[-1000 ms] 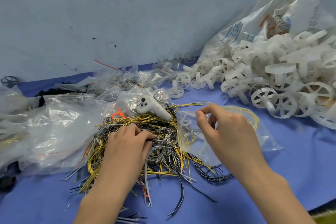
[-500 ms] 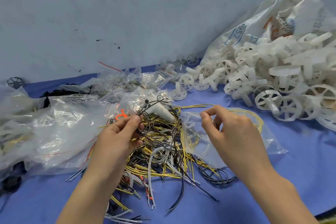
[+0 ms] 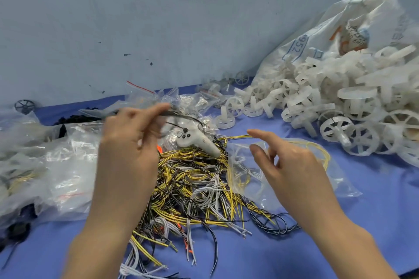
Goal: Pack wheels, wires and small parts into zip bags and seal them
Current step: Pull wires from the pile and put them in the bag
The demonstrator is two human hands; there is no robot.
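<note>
Left hand lifts a black wire from the pile while the right hand waits over the open zip bag.

The left hand (image 3: 129, 136) pinches a thin black wire (image 3: 181, 118) between thumb and fingertips, raised above the wire pile (image 3: 192, 179) of yellow, grey and black leads on the blue table (image 3: 374, 222). The right hand (image 3: 292, 165) hovers with relaxed, part-spread fingers, holding nothing, over the clear zip bag (image 3: 340, 186), which already contains yellow wire. A white controller (image 3: 197, 139) lies on the pile; white plastic wheels (image 3: 328, 106) spill from a sack at right. The wire looks light, limp and prone to snagging its neighbours, so I judge a pinch near mid-length, folding it into a loop, would suit bagging best.
</note>
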